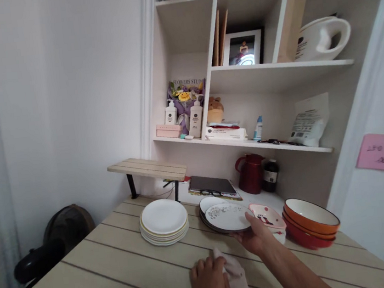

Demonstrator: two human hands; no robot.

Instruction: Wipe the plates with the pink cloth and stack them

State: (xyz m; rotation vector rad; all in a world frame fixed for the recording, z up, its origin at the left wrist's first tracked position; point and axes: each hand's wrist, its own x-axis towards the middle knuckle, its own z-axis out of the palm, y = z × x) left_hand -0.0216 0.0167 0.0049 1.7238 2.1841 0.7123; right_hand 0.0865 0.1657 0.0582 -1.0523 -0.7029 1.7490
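My right hand (256,236) is closed on the near edge of a white plate (226,216) with a grey floral pattern, its thumb on the rim and fingers beneath. This plate sits over other dark-edged plates (205,218), and whether it touches them I cannot tell. Closer to me, my left hand (210,283) grips a pale cloth (235,275), fingers curled over its left side. To the left stands a stack of white plates (164,217). Right of my right hand are pink-patterned dishes (267,216) and a stack of orange and red bowls (311,218).
A slatted wooden table (122,263) carries the dishes. Behind them are a small raised wooden stand (148,167), a dark laptop (212,184), glasses, a red jug (251,174) and a dark bottle (270,175). White shelves (247,144) hang above. A black chair (42,260) stands left.
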